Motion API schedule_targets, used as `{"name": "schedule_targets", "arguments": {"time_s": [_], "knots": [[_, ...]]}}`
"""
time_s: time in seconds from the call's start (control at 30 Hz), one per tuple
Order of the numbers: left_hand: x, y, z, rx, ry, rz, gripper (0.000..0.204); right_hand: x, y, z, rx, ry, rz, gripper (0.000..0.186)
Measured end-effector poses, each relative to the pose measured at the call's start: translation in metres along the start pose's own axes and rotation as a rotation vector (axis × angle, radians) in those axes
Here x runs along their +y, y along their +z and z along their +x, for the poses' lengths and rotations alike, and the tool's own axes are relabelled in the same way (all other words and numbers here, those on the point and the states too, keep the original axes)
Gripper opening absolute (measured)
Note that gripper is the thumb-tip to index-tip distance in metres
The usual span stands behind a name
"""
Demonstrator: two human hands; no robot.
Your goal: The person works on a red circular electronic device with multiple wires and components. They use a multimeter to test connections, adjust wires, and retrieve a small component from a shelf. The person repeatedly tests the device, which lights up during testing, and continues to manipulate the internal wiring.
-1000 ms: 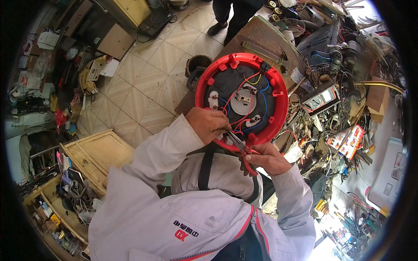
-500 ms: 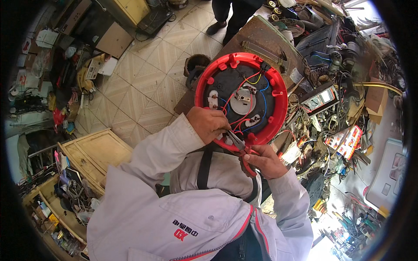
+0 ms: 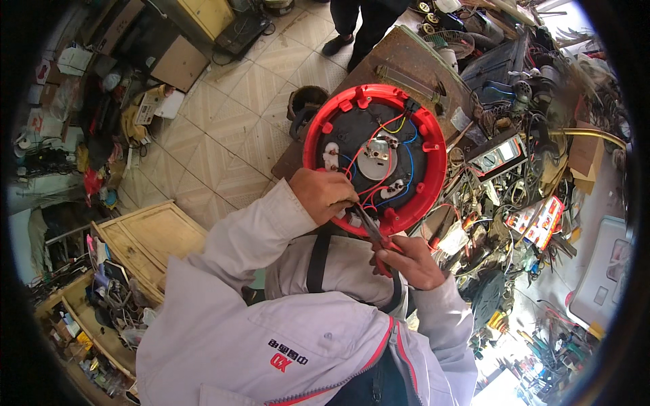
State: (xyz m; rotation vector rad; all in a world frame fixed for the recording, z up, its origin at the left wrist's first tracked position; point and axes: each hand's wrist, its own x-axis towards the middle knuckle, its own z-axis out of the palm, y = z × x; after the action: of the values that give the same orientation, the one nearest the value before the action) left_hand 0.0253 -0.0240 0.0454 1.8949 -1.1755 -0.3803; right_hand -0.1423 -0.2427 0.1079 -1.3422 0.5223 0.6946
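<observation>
A round red appliance base (image 3: 433,145) lies upside down on the workbench, its black underside open with red, blue and yellow wires (image 3: 393,172) around a metal centre part. My left hand (image 3: 323,195) rests on its near rim, fingers curled at the wiring. My right hand (image 3: 409,260) grips red-handled pliers (image 3: 371,229), whose jaws reach into the rim just beside the left fingers.
The wooden workbench (image 3: 399,51) is crowded on the right with cables, tools, a multimeter (image 3: 500,154) and a small box (image 3: 538,223). Another person's legs (image 3: 359,20) stand at the far side. Tiled floor (image 3: 223,128), a wooden crate (image 3: 145,237) and clutter lie left.
Both hands stay at the near rim of the red base. The pliers shifted slightly as the right hand worked them; the base stays put.
</observation>
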Motion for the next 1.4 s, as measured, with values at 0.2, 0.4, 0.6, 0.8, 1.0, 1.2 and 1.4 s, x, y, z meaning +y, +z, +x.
{"name": "schedule_targets", "arguments": {"time_s": [0.2,0.4,0.6,0.8,1.0,1.2,1.4], "knots": [[0.002,0.003,-0.006,0.148,0.081,-0.102,0.024,0.076,-0.093,-0.049,0.557,-0.209,0.061,0.016],[0.007,0.013,-0.022,0.417,0.079,0.07,0.03,0.241,-0.203,-0.054,1.28,0.051,-0.549,0.022],[0.021,0.014,-0.033,0.581,-0.14,0.392,0.056,0.241,-0.192,-0.048,1.349,0.348,-1.072,0.034],[0.008,0.05,-0.054,0.688,-0.596,-0.128,0.082,0.057,-0.079,0.003,0.903,-0.438,-0.341,0.022],[0.025,0.04,-0.049,0.55,-0.605,-0.31,0.078,-0.059,0.004,0.05,0.11,-0.302,-0.421,0.018],[0.022,0.045,-0.053,0.583,-0.589,-0.383,0.076,-0.076,0.009,0.093,-0.165,0.033,-0.391,0.018],[0.022,0.043,-0.053,0.6,-0.569,-0.327,0.076,-0.064,0.007,0.108,-0.181,0.029,-0.372,0.017]]}}
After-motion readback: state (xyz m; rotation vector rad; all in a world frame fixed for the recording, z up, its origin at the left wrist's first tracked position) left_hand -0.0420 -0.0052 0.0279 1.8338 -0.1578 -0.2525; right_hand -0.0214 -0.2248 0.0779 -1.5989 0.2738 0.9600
